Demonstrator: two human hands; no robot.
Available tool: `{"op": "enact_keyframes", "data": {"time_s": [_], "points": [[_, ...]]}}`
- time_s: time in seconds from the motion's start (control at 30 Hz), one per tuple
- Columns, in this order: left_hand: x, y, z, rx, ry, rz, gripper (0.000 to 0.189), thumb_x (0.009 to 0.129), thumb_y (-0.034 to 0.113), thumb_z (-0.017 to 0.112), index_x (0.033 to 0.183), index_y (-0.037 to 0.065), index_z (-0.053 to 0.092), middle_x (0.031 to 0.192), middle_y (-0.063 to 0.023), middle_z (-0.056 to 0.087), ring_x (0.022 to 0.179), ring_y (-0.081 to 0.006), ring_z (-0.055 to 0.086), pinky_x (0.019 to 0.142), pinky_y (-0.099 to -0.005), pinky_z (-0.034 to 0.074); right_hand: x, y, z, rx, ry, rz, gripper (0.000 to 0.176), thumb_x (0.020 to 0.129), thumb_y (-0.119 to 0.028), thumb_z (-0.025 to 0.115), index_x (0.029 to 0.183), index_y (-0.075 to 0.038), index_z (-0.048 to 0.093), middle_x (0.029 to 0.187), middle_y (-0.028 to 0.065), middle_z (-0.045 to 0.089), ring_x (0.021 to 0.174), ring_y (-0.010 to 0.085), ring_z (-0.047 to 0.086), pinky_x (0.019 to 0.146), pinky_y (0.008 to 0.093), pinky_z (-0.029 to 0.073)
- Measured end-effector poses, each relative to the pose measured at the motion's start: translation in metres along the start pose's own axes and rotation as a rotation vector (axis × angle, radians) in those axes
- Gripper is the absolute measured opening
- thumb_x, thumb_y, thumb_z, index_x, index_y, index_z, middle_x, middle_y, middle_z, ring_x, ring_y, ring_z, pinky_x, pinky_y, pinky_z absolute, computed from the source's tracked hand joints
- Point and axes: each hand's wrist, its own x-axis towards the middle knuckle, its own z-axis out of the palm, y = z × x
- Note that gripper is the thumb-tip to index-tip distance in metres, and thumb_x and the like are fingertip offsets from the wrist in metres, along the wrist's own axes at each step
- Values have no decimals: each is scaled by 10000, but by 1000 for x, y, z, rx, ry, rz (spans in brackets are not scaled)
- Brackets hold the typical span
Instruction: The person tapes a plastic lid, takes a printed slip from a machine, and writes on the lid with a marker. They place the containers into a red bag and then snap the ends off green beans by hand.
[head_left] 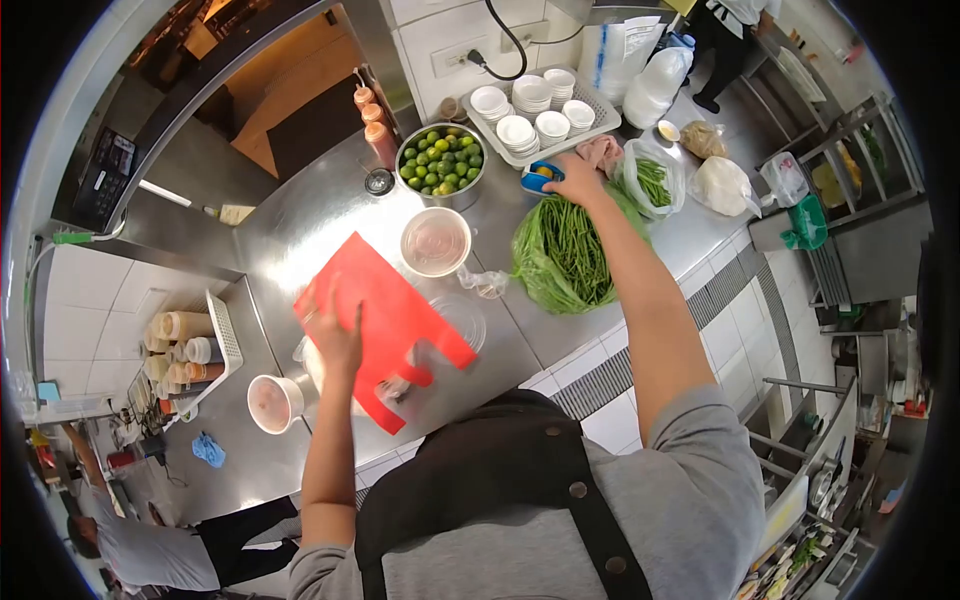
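Note:
My left hand [335, 330] lies spread on a red bag [375, 310] with cut-out handles, on the steel counter. Farther right, my right hand [573, 180] reaches to a small blue object [538, 178], its fingers bent around the object's right side. Just below that hand, long green beans [568, 255] fill a green plastic bag. A lidded round tub [436, 242] stands beyond the red bag, and a clear round lid [458, 322] lies partly beneath it. Another tub [274, 404] is left of my left forearm.
A bowl of limes [440, 162], sauce bottles [378, 135] and a tray of white cups [605, 118] line the back. Bagged greens [652, 182] and a large plastic jug [657, 85] stand right. One person [160, 545] is lower left; another [722, 40] is upper right.

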Motion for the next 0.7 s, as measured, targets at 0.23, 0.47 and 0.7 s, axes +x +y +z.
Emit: {"op": "enact_keyframes", "data": {"time_s": [0.23,0.47,0.7], "points": [[51,179,57,-543,-163,166,533,874,172,754,1369,88,575,1503,-212,421,1382,-420,423,1138,-485,365,5,-34,38,134,-213,-147,539,619,-268,847,1061,-3,687,1069,225,711,982,393,681,885,460,546],[86,201,164,-1629,-573,-701,505,995,202,611,1431,5,448,1299,-228,559,1265,-322,537,1100,-427,443,-23,-91,65,140,27,235,558,707,-432,867,935,16,624,914,242,694,919,397,683,784,468,544],[100,205,198,-1702,-625,-1086,607,1058,437,474,1437,-14,325,1215,-262,540,1123,-344,574,982,-414,504,-13,-37,55,667,-269,434,434,867,-378,779,858,40,663,701,134,658,671,209,670,634,369,528]]}}
